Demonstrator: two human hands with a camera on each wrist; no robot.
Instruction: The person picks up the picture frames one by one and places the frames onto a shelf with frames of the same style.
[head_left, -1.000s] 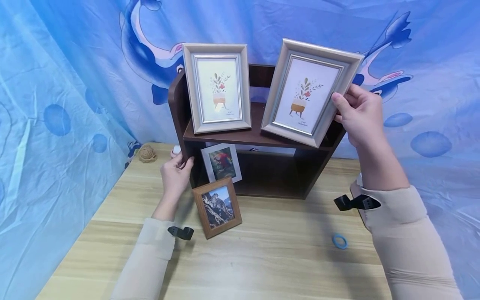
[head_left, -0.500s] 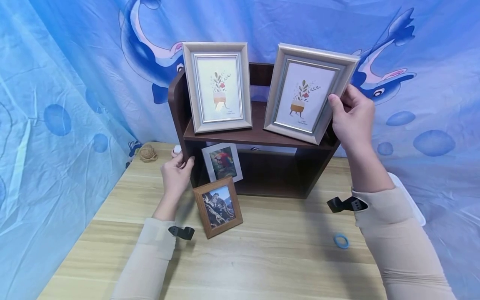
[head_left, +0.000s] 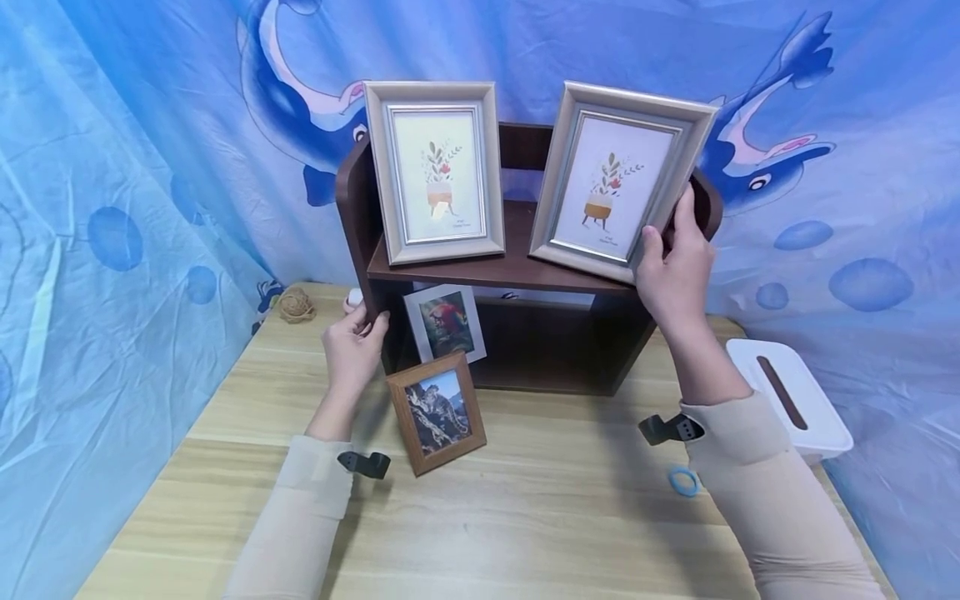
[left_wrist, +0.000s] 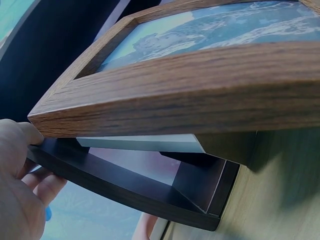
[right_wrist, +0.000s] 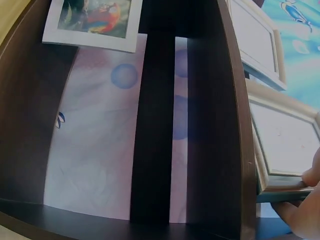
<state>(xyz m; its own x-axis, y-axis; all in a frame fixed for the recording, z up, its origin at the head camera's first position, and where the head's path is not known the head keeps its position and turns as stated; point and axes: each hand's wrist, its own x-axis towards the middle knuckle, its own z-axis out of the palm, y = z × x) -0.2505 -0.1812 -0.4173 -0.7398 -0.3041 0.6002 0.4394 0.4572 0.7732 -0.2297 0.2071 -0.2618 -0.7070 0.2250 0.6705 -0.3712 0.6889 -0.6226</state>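
Note:
My left hand (head_left: 351,354) pinches the left side panel of a dark brown two-tier shelf (head_left: 517,265); the left wrist view shows thumb and fingers around the board. On the upper tier, my right hand (head_left: 678,275) holds a champagne-coloured picture frame (head_left: 613,187) by its lower right edge, thumb in front and fingers behind. This frame leans slightly clockwise, its bottom at the shelf board. A matching picture frame (head_left: 437,179) stands at the upper left. Below, a white frame with a parrot picture (head_left: 450,323) stands behind a brown wooden frame (head_left: 437,414).
A white tissue box (head_left: 817,400) sits right of the shelf, beside my right forearm. A blue ring (head_left: 683,481) lies on the wooden table (head_left: 525,517). A twine ball (head_left: 296,306) and a partly hidden white object (head_left: 353,300) are at the back left.
My right hand has slid down the right frame's edge and moved left. That frame shifted a little left and down. The tissue box has come into view. My left hand stayed put.

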